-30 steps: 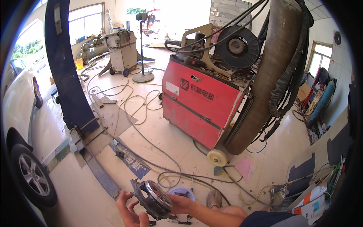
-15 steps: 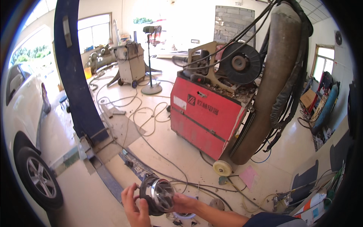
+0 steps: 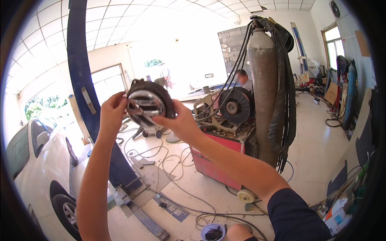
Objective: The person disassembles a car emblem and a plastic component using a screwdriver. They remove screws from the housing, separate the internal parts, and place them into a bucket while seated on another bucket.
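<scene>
A round chrome car emblem [image 3: 145,105] set in a thick black housing is lifted up in front of me, a little blurred by motion. My left hand [image 3: 113,107] pinches its left edge with closed fingers. On the opposite side my right hand [image 3: 180,120] grips the rim, the thumb lying over the lower part of the chrome face. The fingers behind the housing are hidden. Both arms reach up and forward from the lower edge.
A red welding machine [image 3: 217,160] with a wire spool [image 3: 235,105] and a tall gas cylinder [image 3: 265,92] stands ahead. A blue lift post [image 3: 86,76] and white car [image 3: 44,160] are at left. Cables cross the floor around a small bucket [image 3: 212,233]. Another person [image 3: 243,80] is farther back.
Both hands have raised the emblem from low near the floor to higher up, and it has turned. The view has tilted upward, bringing the ceiling and another person into sight.
</scene>
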The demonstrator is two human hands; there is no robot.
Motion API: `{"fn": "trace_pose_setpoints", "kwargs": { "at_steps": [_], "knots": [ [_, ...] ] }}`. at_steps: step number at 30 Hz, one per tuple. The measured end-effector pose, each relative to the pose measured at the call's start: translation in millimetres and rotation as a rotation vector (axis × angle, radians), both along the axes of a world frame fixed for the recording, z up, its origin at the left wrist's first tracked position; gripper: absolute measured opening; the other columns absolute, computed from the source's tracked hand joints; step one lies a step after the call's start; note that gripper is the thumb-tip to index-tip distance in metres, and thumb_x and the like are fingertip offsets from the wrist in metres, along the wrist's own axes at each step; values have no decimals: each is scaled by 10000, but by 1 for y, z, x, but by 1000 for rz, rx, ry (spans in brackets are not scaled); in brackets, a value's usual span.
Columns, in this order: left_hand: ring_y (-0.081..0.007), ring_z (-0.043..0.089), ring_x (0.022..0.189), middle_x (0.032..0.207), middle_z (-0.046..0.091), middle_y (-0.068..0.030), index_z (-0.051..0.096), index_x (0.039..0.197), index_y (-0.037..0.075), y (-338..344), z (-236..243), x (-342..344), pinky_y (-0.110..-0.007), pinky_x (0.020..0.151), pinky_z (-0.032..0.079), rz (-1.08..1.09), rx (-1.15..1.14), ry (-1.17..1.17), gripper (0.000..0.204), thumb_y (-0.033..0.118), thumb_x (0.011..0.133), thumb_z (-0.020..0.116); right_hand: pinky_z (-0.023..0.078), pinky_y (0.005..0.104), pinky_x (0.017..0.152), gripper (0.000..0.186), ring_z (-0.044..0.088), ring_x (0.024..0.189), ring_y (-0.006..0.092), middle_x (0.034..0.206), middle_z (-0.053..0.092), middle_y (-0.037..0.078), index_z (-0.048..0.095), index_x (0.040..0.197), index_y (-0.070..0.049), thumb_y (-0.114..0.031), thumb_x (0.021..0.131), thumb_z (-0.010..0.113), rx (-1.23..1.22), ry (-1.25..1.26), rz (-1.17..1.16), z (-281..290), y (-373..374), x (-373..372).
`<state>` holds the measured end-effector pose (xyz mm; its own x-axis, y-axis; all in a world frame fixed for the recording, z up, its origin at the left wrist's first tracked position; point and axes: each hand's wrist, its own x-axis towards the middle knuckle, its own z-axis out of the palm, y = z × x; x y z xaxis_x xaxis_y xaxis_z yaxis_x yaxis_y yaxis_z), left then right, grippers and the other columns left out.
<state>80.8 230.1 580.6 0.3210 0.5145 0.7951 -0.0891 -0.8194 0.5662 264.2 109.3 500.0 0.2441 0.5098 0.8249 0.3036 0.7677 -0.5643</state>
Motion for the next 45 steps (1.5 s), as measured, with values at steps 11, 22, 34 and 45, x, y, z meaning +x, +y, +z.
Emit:
{"fn": "trace_pose_setpoints", "kwargs": {
  "at_steps": [11,22,34,45],
  "knots": [
    [-149,603,1018,1062,688,-22,640,1336,173,-74,99,50,-362,876,461,-6,106,211,388,134,979,494,527,309,862,574,662,990,188,1092,673,142,525,1257,36,-176,811,819,173,207,-222,58,-47,-5],
    [-93,422,626,693,487,8,631,1338,84,-93,113,63,-267,581,352,197,163,277,528,-8,834,499,522,303,857,532,661,970,171,1097,670,111,530,1254,9,-135,822,806,227,298,-179,53,-47,-5],
    [-71,356,574,647,380,47,683,1272,86,-81,115,64,-260,522,319,222,235,295,520,-41,811,478,498,303,916,505,634,1022,173,1134,651,111,513,1259,15,-99,845,780,249,333,-122,54,-42,-9],
    [-166,577,655,752,631,-102,693,1254,72,-76,119,65,-316,620,471,257,263,323,544,-25,775,455,488,305,909,486,626,1013,173,1120,648,97,522,1252,9,-115,855,773,237,343,-96,50,-34,-9]
  ]
}}
